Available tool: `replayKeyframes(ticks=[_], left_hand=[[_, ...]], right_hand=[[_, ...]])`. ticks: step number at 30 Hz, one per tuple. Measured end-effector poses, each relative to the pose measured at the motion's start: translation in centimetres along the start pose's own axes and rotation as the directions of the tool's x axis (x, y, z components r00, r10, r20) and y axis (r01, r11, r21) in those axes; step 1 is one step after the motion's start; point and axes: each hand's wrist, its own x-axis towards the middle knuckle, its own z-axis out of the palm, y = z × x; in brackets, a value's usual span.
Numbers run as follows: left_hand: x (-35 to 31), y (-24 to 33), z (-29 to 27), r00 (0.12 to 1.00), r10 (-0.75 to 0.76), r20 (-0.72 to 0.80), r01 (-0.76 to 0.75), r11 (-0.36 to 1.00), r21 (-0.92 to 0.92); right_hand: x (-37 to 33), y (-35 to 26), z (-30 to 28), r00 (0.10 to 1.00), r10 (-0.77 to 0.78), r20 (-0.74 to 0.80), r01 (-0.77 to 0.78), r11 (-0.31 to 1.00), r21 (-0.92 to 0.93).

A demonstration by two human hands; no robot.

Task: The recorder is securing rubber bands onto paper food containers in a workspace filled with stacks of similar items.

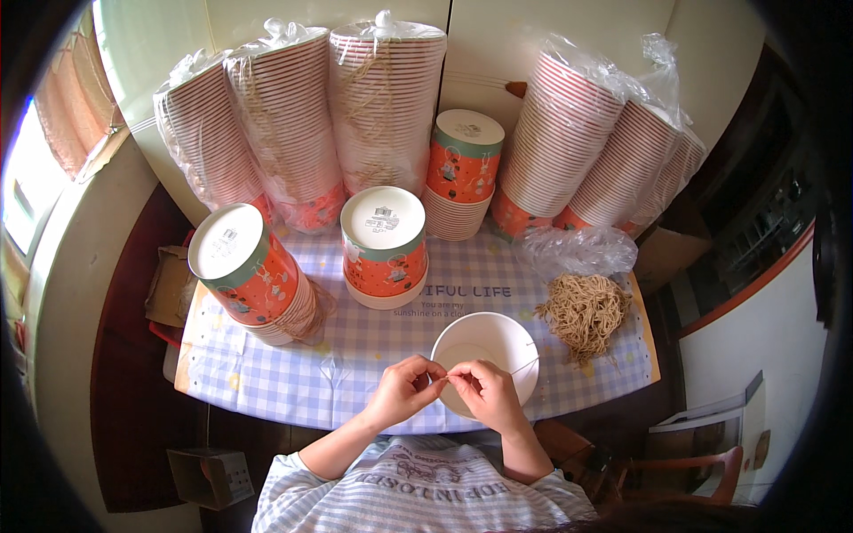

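Note:
A white paper bucket [485, 333] stands at the table's front edge, its open mouth facing up. Over its near left rim my left hand [409, 388] and my right hand [484, 391] meet, thumbs and forefingers pinched together on what looks like a thin cord, mostly hidden by the fingers. A pale strand [526, 365] crosses the bucket's right side. To the right lies a tangled heap of tan cords [584, 315]. An upturned orange bucket with a green band [385, 258] sits beyond my hands, on a short stack.
Another upturned bucket stack [253, 275], with tan cords beside it, stands left. A further stack [465, 173] is at the back. Tall plastic-wrapped bucket stacks [386, 107] line the wall. Crumpled clear plastic [577, 253] lies behind the cord heap. A checked cloth [302, 382] covers the table.

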Motion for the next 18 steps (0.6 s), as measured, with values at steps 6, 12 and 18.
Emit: replayKeyframes(ticks=[6,12,18], left_hand=[[0.0,-0.4,0.2,1.0,0.0,-0.018,-0.001,0.999,-0.039],[0.0,-0.8,0.0,1.0,0.025,-0.012,-0.025,0.999,-0.041],[-0.2,-1.5,0.5,0.999,-0.033,-0.016,0.029,0.983,-0.179]], right_hand=[[0.0,-0.1,-0.1,1.0,0.008,0.007,-0.008,1.0,-0.006],[0.0,0.2,0.0,0.997,-0.076,0.03,0.079,0.992,-0.094],[0.1,0.0,0.2,0.999,-0.029,0.047,0.034,0.993,-0.117]])
